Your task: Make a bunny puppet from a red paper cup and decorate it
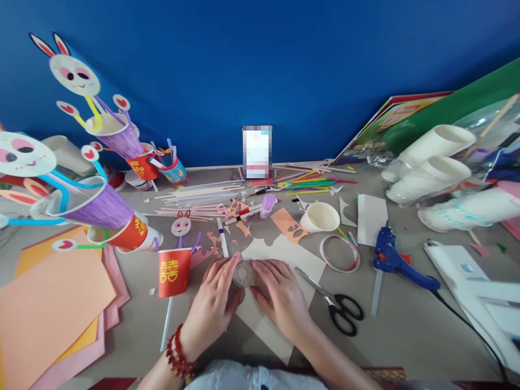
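Note:
A small round greyish, see-through disc (244,274), its kind unclear, sits between my hands above a white paper sheet (266,319). My left hand (213,292) grips its left side with curved fingers, and my right hand (282,292) closes on its right side. Notches have been cut from the sheet's far edge. Black-handled scissors (341,309) lie partly on the paper, right of my right hand. Beside my left hand stands a red paper cup (174,273) with a small bunny face (181,226) on straws above it.
A blue glue gun (400,260), a tape roll (340,253) and a white paper cup (320,218) are on the right. Coloured paper (52,292) and tall bunny cups (101,208) occupy the left. Straws (203,195), markers and scraps lie behind, before a propped-up phone (257,151).

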A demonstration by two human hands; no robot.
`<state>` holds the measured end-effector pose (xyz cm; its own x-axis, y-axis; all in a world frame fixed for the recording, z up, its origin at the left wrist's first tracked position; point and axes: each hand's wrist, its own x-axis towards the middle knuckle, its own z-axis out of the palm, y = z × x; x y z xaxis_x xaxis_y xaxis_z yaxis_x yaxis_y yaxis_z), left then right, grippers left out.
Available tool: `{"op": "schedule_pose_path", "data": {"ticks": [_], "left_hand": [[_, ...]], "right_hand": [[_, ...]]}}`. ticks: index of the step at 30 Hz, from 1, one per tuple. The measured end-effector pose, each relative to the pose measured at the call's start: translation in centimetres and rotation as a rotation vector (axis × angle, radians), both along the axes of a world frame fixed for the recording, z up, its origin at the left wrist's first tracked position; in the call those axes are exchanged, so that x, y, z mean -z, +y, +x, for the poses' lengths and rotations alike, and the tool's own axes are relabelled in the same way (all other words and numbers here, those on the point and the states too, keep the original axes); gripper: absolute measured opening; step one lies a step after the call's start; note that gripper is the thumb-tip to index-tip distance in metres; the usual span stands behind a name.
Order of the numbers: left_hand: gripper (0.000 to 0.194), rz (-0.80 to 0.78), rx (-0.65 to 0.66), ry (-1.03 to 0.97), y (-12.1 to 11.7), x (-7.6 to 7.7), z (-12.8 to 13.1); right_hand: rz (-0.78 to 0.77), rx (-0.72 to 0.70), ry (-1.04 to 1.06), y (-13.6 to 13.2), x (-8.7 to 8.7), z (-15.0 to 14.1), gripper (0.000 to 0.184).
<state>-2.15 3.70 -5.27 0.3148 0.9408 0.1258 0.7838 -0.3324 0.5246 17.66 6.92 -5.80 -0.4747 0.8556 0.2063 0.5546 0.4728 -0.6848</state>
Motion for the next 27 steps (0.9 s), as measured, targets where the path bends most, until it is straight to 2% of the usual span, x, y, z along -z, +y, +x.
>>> {"op": "schedule_pose_path", "data": {"ticks": [27], "left_hand": [[0.068,0.009,0.003,0.052,0.06,-0.20,-0.21]], "right_hand": [[-0.009,0.004,0.010,0.29,-0.09,-0.05,0.049]]}}
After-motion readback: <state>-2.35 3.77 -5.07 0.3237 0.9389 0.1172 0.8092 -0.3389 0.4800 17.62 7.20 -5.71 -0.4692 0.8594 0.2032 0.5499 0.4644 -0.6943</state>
